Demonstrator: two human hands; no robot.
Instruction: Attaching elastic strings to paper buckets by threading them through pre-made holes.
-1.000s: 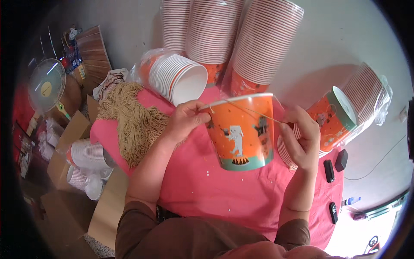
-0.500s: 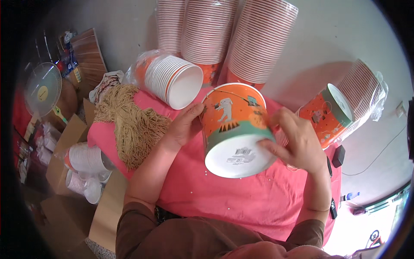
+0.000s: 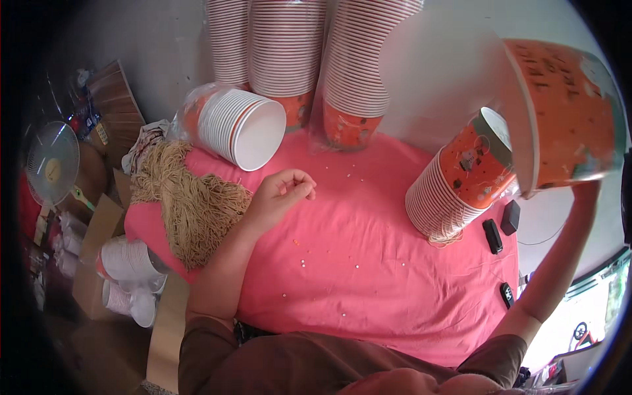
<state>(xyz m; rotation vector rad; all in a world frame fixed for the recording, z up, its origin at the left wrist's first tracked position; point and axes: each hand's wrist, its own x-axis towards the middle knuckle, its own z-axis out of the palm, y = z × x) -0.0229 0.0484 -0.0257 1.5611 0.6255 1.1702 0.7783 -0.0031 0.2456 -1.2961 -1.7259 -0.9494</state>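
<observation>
An orange paper bucket (image 3: 566,112) with a green band is raised at the far right, tipped on its side, its white rim toward the left. My right hand (image 3: 586,189) has hold of it from below; the fingers are hidden behind the bucket. Over the pink tablecloth (image 3: 349,217), my left hand (image 3: 283,196) is loosely closed, thumb against curled fingers, with nothing visible in it. Nearest to it are the tan string bundle (image 3: 197,217) and a stack of white-lined paper buckets (image 3: 257,135) lying on its side.
Tall wrapped bucket stacks (image 3: 283,52) stand at the back. A leaning, nested bucket stack (image 3: 461,171) with loose string is on the right, near black objects (image 3: 492,236) at the table edge. Cardboard boxes (image 3: 99,263) and a fan (image 3: 52,164) are on the left. Small white bits dot the cloth.
My right hand has carried the bucket from the middle up to the far right, turning it sideways. My left hand has let go of it and stays over the table's middle. The view has shifted slightly.
</observation>
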